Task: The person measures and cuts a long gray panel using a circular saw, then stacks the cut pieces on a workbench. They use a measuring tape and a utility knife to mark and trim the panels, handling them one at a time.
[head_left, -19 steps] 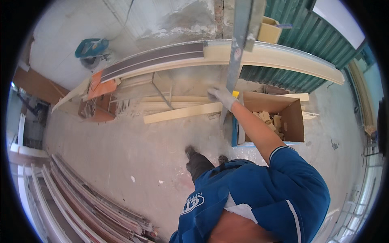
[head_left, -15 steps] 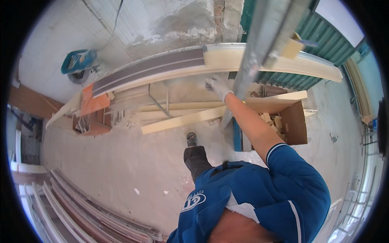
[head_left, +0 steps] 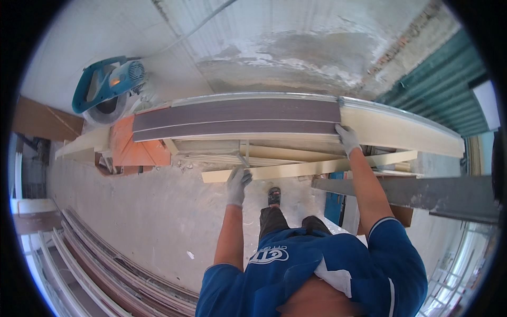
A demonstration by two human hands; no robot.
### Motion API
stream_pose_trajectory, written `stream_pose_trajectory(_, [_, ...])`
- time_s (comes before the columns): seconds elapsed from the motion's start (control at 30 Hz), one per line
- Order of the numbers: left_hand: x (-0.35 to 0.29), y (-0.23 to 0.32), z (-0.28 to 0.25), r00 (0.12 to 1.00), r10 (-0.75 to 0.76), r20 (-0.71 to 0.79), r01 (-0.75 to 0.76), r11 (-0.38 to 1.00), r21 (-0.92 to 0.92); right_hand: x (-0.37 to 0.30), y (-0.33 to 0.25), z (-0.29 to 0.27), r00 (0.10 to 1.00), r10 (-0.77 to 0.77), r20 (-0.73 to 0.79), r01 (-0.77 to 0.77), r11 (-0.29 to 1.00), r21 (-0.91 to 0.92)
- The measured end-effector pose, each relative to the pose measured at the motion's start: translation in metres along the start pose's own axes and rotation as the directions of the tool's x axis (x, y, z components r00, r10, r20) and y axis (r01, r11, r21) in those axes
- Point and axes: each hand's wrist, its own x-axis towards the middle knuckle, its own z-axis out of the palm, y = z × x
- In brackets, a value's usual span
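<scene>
Two long dark brown boards (head_left: 237,113) lie side by side on a cream-topped bench, running left to right in front of me. My right hand (head_left: 349,140), in a pale glove, is at their right end, with its fingers closed over the near corner. My left hand (head_left: 239,186), gloved too, hangs in the air over the near side of the bench, its fingers loosely apart and holding nothing. Below it, a cream plank (head_left: 296,170) slants across the bench's lower frame. A teal power saw (head_left: 113,87) with a round blade stands at the bench's left end.
Beyond the boards, the cream bench top (head_left: 401,127) continues rightward. An orange sheet (head_left: 138,141) sits below the saw. At right, a grey metal beam (head_left: 438,195) crosses at a low height. Long strips (head_left: 100,259) are stacked at lower left. A stained wall (head_left: 311,53) stands behind.
My view has shifted along the bench, and the metal beam now appears lower at the right. My left hand has come into view. My right hand has reached the boards' right end.
</scene>
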Motion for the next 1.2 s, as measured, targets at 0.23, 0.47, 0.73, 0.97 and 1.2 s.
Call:
stream_pose_trajectory(0.23, [0.052,0.039,0.066,1.000,-0.019,-0.013,0.016,0.976,-0.215,0.005,-0.007,0.001,1.000,-0.010,0.029,0.012,0.998,-0.061])
stream_pose_trajectory(0.47, [0.064,0.054,0.080,0.997,0.014,-0.073,-0.036,0.949,-0.314,0.017,-0.014,-0.010,0.986,0.124,0.112,-0.129,0.991,0.038])
stream_pose_trajectory(0.73, [0.088,0.126,0.044,0.967,0.248,0.063,-0.128,0.681,-0.721,-0.082,-0.034,-0.025,0.931,-0.181,0.317,-0.018,0.844,0.536])
stream_pose_trajectory(0.97, [0.057,0.161,0.033,0.968,0.246,-0.049,-0.201,0.643,-0.739,-0.131,-0.005,-0.013,0.942,-0.092,0.322,-0.171,0.694,0.700])
stream_pose_trajectory(1.2, [-0.103,0.065,-0.017,0.967,0.252,0.036,-0.145,0.659,-0.738,-0.233,0.111,-0.082,0.894,-0.111,0.433,-0.206,0.758,0.619])
